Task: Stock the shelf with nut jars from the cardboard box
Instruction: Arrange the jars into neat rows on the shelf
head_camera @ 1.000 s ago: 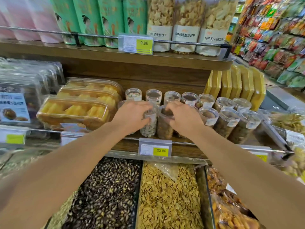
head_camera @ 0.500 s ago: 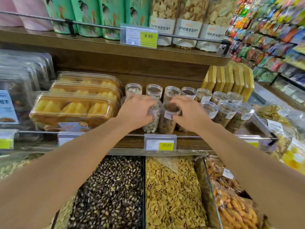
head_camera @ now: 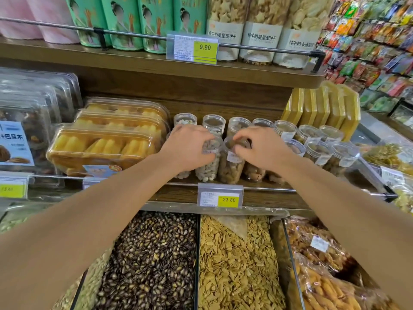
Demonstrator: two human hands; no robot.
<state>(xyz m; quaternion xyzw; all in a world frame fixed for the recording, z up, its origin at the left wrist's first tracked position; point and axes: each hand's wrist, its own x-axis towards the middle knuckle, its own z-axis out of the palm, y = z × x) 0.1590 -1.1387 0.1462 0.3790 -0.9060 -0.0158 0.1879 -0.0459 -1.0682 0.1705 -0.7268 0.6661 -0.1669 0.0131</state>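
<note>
Since the earlier frame our two hands have hardly moved; only the head has tilted a little, so the shelf looks nearer. Our left hand [head_camera: 186, 148] is closed over the top of a clear jar of pale nuts [head_camera: 209, 162], fingers wrapped around its lid. Our right hand [head_camera: 259, 148] is closed on the lid of the jar of brown nuts [head_camera: 231, 168] just beside it. Both jars stand upright at the front of the wooden shelf [head_camera: 178, 193], touching each other, behind the yellow price tag [head_camera: 220, 195]. More jars stand in rows behind [head_camera: 211, 124] and to the right [head_camera: 318, 152].

We judge that we are in the placing step: the two jars are being set and pushed into line. The cardboard box is not in view. Next, we think, both hands must let go without tipping the jars, then go back to the box for more. The front row has little free place on the left, beside the trays of yellow snacks [head_camera: 100, 148], so the next jars need care.
</note>
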